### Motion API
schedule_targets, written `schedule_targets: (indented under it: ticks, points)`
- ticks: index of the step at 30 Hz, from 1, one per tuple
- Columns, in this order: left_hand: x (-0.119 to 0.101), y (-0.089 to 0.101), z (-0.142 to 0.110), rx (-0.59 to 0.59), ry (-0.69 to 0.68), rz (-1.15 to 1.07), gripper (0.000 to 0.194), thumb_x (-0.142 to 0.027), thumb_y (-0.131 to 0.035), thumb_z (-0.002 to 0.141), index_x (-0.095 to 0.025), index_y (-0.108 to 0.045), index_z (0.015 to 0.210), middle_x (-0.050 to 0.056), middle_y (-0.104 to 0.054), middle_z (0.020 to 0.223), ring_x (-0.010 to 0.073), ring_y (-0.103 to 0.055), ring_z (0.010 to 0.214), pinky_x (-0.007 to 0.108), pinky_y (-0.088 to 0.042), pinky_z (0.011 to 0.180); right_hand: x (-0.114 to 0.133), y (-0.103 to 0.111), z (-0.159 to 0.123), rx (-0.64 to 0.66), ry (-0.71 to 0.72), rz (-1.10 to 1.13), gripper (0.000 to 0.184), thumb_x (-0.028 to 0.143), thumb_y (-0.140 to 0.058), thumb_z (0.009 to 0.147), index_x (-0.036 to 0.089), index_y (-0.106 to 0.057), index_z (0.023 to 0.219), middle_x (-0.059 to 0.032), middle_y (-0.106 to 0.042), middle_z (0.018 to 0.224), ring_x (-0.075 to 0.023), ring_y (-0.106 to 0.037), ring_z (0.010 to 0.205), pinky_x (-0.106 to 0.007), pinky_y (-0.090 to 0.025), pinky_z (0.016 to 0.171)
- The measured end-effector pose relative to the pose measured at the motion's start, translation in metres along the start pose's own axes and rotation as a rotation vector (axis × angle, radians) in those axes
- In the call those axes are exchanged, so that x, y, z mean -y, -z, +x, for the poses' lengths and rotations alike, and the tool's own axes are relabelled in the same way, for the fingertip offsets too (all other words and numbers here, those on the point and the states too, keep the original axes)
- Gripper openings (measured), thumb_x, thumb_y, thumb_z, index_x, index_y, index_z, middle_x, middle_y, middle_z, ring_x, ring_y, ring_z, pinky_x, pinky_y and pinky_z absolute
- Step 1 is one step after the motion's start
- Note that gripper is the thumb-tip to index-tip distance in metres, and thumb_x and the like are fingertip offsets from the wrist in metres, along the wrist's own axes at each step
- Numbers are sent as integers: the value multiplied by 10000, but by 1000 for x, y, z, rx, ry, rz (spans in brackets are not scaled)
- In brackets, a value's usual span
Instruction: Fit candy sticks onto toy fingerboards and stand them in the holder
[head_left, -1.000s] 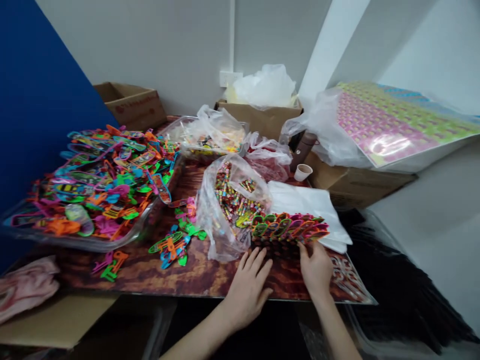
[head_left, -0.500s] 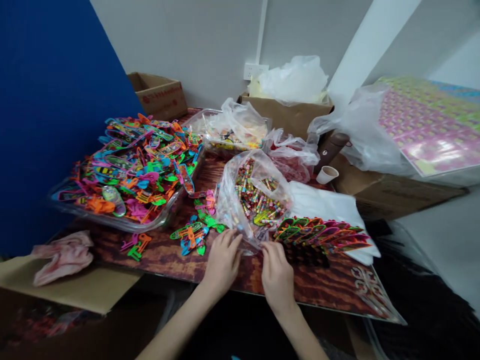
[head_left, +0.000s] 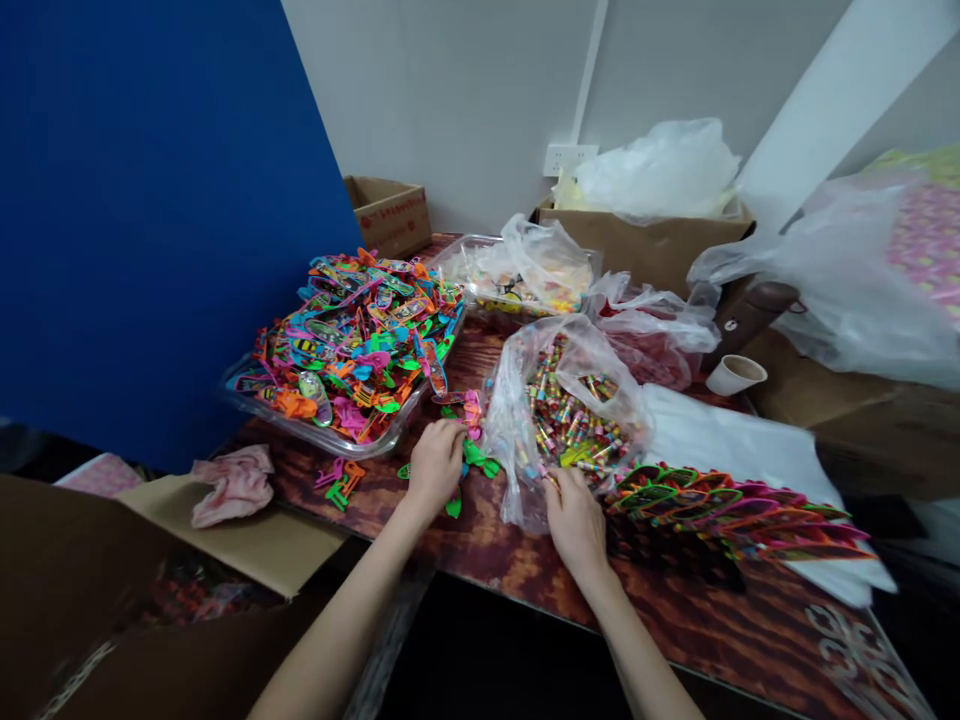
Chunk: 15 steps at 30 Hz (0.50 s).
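Observation:
My left hand (head_left: 437,465) is over a small pile of loose plastic pieces (head_left: 477,458), green, pink and blue, left of the bag. Its fingers are curled together; what they hold, if anything, is hidden. At the front edge of an open clear plastic bag (head_left: 514,400) is my right hand (head_left: 576,515), its fingers pinched. A small pinkish bit shows at the fingertips, too small to name. The bag holds many small, colourful printed tubes (head_left: 559,395). Right of that hand, colourful miniature skateboards (head_left: 720,500) stand in slanted rows on a black rack (head_left: 675,550).
A clear tray (head_left: 337,440) heaped with toy skateboards and plastic parts stands left. Behind are a bagged tray (head_left: 525,265), a red-filled bag (head_left: 652,345) and a cardboard box (head_left: 645,245). A paper cup (head_left: 736,375) and dark bottle (head_left: 754,310) stand right; a pink cloth (head_left: 232,485) lies front left.
My left hand has gone from the bag's front edge leftward to the loose plastic pieces. My right hand stays at the bag. The view has turned left.

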<state>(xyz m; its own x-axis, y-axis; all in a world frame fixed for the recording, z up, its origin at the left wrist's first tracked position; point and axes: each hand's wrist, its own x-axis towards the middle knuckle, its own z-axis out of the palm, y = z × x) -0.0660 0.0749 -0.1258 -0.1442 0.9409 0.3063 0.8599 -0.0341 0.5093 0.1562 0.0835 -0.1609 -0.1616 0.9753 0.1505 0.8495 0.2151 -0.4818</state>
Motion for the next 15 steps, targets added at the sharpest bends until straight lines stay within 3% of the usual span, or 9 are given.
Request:
schedule_targets:
  ticks: [4, 7, 10, 15]
  points:
    - [5, -22, 50, 94, 16, 119, 473, -59, -419, 841, -170, -514, 1291, 131, -445, 1407, 276, -375, 1305, 442, -327, 1060, -3, 1, -5, -65, -7, 202, 262, 285, -408, 927, 186, -641, 993, -64, -595, 959, -202, -593, 863, -296, -424, 740]
    - [8, -32, 71, 186, 42, 163, 558, -103, -495, 809, -158, -447, 1362, 168, -415, 1426, 326, -330, 1337, 508, -281, 1072, -4, 7, -13, -82, -10, 287, 284, 305, -401, 928, 186, -636, 1037, -78, -599, 1013, -219, -587, 934, -317, -424, 796]
    - [12, -33, 73, 184, 38, 157, 485, -141, -500, 822, -158, -516, 1306, 165, -569, 1226, 304, -493, 1183, 464, -350, 1022, -4, 12, -24, -80, -27, 351, 283, 333, -403, 927, 180, -630, 999, -89, -599, 1014, -228, -581, 945, -330, -419, 826]
    - [13, -25, 56, 75, 61, 145, 506, -107, -439, 854, -156, -455, 1358, 135, -593, 1123, 242, -563, 1050, 354, -426, 924, -2, 8, -38, -23, -161, 589, 290, 385, -451, 903, 186, -621, 1028, -83, -654, 1026, -226, -601, 942, -317, -437, 828]
